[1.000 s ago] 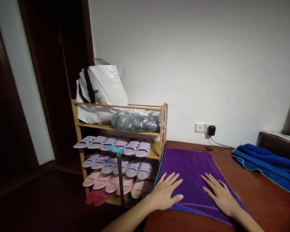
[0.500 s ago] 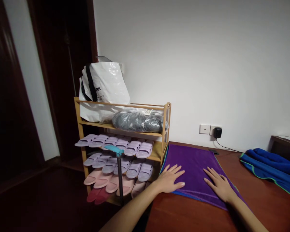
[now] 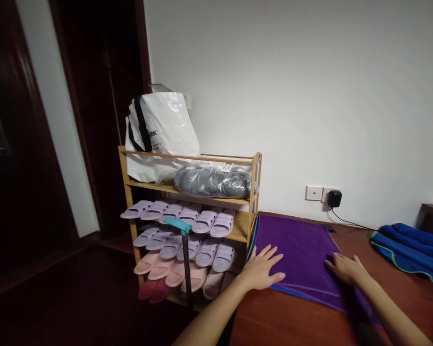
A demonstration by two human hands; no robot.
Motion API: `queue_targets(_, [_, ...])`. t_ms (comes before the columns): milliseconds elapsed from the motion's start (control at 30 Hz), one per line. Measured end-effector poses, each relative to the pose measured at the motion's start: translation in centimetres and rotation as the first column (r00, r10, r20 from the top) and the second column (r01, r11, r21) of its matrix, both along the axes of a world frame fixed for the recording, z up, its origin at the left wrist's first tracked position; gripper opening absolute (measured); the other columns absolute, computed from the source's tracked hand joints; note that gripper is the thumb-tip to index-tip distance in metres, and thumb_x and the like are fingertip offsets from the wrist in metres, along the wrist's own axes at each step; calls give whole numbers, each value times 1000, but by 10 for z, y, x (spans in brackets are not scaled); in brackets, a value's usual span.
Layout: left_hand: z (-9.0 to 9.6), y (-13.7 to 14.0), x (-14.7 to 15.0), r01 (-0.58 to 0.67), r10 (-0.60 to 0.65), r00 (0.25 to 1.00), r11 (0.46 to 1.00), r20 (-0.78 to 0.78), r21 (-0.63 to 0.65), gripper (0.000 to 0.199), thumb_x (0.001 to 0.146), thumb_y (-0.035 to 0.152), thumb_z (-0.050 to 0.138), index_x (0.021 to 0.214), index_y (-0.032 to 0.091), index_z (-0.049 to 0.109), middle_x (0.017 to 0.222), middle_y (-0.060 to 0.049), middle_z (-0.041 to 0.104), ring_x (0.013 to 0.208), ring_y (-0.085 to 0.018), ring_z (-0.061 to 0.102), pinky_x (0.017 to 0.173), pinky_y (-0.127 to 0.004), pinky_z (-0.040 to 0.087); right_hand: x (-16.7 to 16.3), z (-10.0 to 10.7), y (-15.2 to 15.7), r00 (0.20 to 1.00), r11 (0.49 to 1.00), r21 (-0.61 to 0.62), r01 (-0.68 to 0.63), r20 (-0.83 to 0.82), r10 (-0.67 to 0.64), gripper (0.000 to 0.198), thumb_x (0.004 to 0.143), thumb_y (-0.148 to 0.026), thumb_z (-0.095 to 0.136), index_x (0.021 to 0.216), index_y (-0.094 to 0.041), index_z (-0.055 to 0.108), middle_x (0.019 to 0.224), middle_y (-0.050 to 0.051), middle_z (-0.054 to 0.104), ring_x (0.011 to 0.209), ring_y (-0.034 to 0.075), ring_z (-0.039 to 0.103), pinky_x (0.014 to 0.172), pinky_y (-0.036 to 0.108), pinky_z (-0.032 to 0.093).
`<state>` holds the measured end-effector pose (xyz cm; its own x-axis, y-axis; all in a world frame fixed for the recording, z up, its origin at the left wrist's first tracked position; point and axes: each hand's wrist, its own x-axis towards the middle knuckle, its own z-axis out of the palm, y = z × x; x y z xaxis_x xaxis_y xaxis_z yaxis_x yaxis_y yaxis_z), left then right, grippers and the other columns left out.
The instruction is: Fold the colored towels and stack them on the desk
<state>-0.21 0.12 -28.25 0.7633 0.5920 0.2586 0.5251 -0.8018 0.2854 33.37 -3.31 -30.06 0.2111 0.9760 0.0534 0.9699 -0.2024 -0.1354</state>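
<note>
A purple cloth (image 3: 296, 245) lies flat on the reddish-brown tabletop (image 3: 274, 322), with a blue layer showing along its near and left edges. My left hand (image 3: 261, 269) rests on its near left part, palm down with fingers spread. Over the cloth's right edge is my right hand (image 3: 348, 269), its fingers loosely bent and pointing left; nothing can be seen in it. A dark shadow falls below that hand and wrist.
A blue cloth with green edging (image 3: 411, 250) lies bunched at the right. Left of the table stands a wooden shoe rack (image 3: 254, 192) with several slippers (image 3: 222, 223), a white bag (image 3: 169, 125) and a plastic-wrapped bundle (image 3: 216, 181). A blue-topped pole (image 3: 186, 259) stands before it. A black plug (image 3: 334, 198) is on the wall.
My right hand has bent its fingers and shifted up and right from lying flat on the purple cloth. The left hand stays on the cloth. The view has turned slightly left.
</note>
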Motion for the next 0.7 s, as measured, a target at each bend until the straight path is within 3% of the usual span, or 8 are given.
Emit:
queue_targets(100, [0, 0, 0, 3, -3, 1000, 1000, -1, -10, 60, 87, 62, 43, 141, 38, 32, 151, -1, 26, 138, -28, 20, 107, -61, 13, -31, 6, 35, 1000, 999, 35, -12, 15, 12, 67, 85, -61, 24, 141, -24, 32, 149, 10, 26, 136, 27, 26, 108, 56, 15])
queue_targets(233, [1, 1, -1, 8, -8, 1000, 1000, -6, -19, 62, 86, 64, 42, 141, 37, 31, 151, -2, 26, 139, -28, 19, 107, -62, 13, -57, -8, 63, 1000, 1000, 19, 11, -5, -11, 67, 84, -65, 19, 143, -34, 25, 152, -1, 19, 140, 20, 15, 109, 50, 19])
queue_targets(500, [-4, 2, -2, 5, -5, 1000, 1000, 0, -14, 64, 85, 68, 40, 141, 39, 30, 152, -1, 25, 139, -28, 19, 107, -62, 13, 1, -27, 55, 971, 973, -6, 231, -51, -231, 77, 82, -67, 13, 146, -24, 18, 153, 8, 11, 140, 26, 9, 108, 55, 19])
queue_targets(600, [-4, 2, -1, -5, 5, 1000, 1000, -2, -12, 64, 84, 68, 42, 140, 38, 32, 151, -1, 27, 139, -28, 19, 107, -62, 12, 7, -24, 48, 979, 980, -13, 198, -50, -198, 75, 83, -64, 14, 146, -23, 21, 152, 9, 16, 140, 27, 11, 107, 58, 20])
queue_targets(700, [-4, 0, -1, -7, 7, 1000, 1000, 10, 6, 64, 84, 68, 43, 140, 38, 33, 150, -1, 29, 138, -28, 20, 107, -62, 13, 1, -22, 28, 995, 995, -5, 98, -31, -99, 66, 84, -59, 21, 141, -29, 33, 150, 5, 23, 139, 25, 14, 108, 57, 19])
